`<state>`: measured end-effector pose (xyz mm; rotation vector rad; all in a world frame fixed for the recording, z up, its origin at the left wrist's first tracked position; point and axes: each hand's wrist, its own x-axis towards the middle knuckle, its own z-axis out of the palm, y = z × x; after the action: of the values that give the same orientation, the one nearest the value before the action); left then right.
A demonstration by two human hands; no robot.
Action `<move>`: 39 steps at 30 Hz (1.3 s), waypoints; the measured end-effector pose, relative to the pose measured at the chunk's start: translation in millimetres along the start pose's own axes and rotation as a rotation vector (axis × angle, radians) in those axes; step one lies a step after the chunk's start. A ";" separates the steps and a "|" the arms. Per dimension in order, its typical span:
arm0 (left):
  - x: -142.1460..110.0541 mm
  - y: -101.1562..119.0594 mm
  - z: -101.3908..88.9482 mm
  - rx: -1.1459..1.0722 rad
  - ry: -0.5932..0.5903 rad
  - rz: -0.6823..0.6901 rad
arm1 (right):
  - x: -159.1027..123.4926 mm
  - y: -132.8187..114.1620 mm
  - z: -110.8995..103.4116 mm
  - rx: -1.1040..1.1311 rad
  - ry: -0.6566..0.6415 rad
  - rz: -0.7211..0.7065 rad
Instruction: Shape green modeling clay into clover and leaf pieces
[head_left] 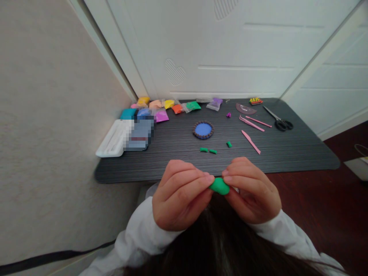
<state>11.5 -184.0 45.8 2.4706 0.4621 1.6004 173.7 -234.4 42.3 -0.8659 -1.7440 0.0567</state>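
Note:
A smooth lump of green modelling clay [220,186] is pinched between my two hands, just in front of the table's near edge. My left hand [181,195] grips its left end with thumb and fingertips. On the other end, the fingers of my right hand [253,191] press from above and the thumb from below. Beyond them lie two short green clay rolls [204,150] end to end, and a small green clay piece [229,144] sits to their right. Farther back rests a blue clay disc [203,129] ringed with dark brown balls.
Bags of coloured clay [172,107] line the table's back left. A white tray [115,138] and a blurred-out flat item [142,134] stand at left. Pink tools [251,142], scissors [281,123] and a clear half-round template [245,109] lie at right. A white panel rises behind.

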 end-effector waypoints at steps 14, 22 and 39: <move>0.2 1.3 3.7 -0.093 -0.027 -0.129 | -0.1 -0.5 1.4 0.081 0.038 0.091; -6.0 4.3 15.0 -0.440 -0.004 -0.446 | -2.3 -2.2 5.1 0.202 0.036 0.496; -0.7 1.5 4.6 -0.514 -0.099 -0.506 | 1.0 -3.3 -2.4 0.106 -0.019 0.230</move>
<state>15.7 -185.6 43.6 1.8512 0.5267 1.1994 174.0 -237.2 45.4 -0.9866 -1.6369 0.3077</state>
